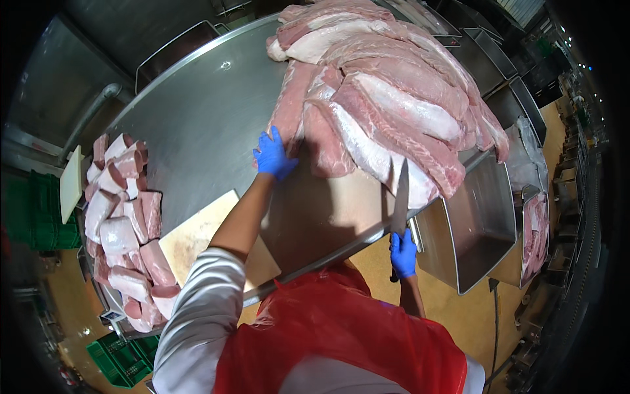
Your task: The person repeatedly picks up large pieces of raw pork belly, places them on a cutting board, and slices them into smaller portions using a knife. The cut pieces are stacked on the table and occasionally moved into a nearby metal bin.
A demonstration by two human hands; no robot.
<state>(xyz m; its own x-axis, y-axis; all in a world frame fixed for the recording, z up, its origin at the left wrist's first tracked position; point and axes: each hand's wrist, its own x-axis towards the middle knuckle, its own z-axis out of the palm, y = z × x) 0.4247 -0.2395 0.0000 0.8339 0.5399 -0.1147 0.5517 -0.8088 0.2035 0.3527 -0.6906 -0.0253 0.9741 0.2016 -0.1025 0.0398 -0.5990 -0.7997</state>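
- Red plastic of my apron (341, 328) fills the near edge of the view, with my white sleeve (197, 315) running up from it on the left.
- My two blue-gloved hands are well apart. My right hand (403, 253) hangs just off the near edge of the steel table (197, 125), closed around the handle of one long knife (401, 197), whose blade points up and away over that edge toward the meat.
- My left hand (273, 155) lies further in, fingers spread flat on the near end of a long pork slab (289, 108) at the left side of the pile; it presses rather than grips.
- Risks, as I judge them: the blade tip stands close to the overhanging meat, so a slip on wet steel could carry it toward my left forearm; the pile of pork slabs (394, 98) hangs over the table's right edge and could slide off into the steel bin (472, 223) or onto the floor if I tug one loose.
- Counts: one knife, one pale cutting board (197, 236) at the near left edge, two gloves.
- Cut pork chunks (125, 223) along the left edge: roughly fifteen to twenty, too stacked to count exactly.
- Slabs in the far pile: about ten, overlapping.
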